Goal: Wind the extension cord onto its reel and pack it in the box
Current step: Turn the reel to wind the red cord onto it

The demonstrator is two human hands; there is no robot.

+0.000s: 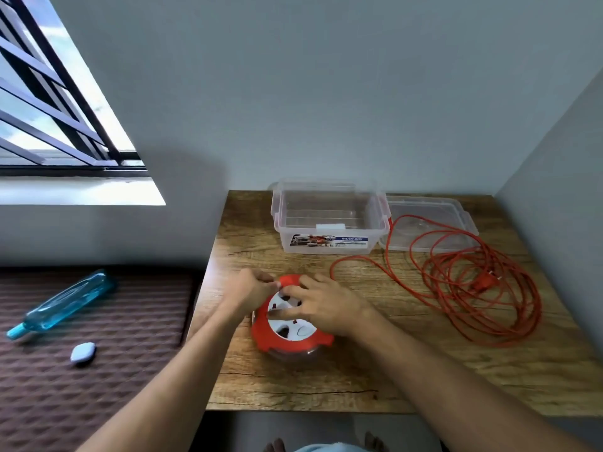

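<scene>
A red and white cord reel [287, 334] lies flat on the wooden table [359, 380], socket face up. My left hand [249, 290] grips the reel's far left rim with curled fingers. My right hand [321, 303] rests on the white socket face, fingers spread flat across it. The orange extension cord [473, 288] runs from the reel and lies in a loose heap of loops on the right of the table, its plug [486, 279] in the middle of the heap. A clear plastic box [329, 220] stands open at the table's back.
The box's clear lid [434, 220] lies flat to the right of the box, partly under cord loops. Left of the table is a brown mat [98, 353] with a blue bottle [65, 303] and a small white object [83, 353]. Walls close in behind and at right.
</scene>
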